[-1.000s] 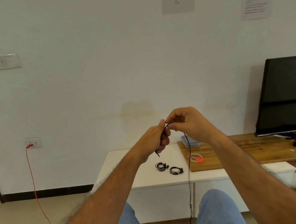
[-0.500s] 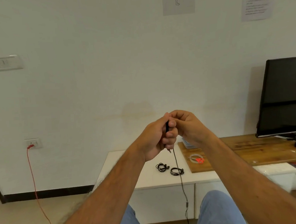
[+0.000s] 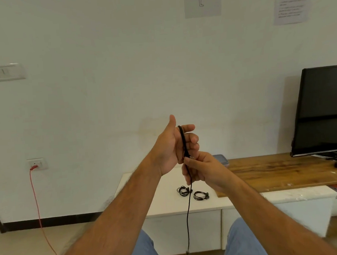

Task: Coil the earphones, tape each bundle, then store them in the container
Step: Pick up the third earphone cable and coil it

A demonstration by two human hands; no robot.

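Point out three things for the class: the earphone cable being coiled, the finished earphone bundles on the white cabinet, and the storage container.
Earphone cable (image 3: 189,209), head view: its hanging stretch.
Nearer bundle (image 3: 200,195), head view: its loop.
Farther bundle (image 3: 183,190), head view: its loop.
Container (image 3: 221,159), head view: its lid, beyond the right hand (image 3: 204,169).

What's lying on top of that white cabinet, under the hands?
Two coiled black earphone bundles lie on the white cabinet. Behind the right hand, a lidded container shows partly; the hand covers the rest.

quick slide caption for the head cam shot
Left hand wears earphone cable loops; right hand pinches the hanging strand above two coiled earphones on the white cabinet.
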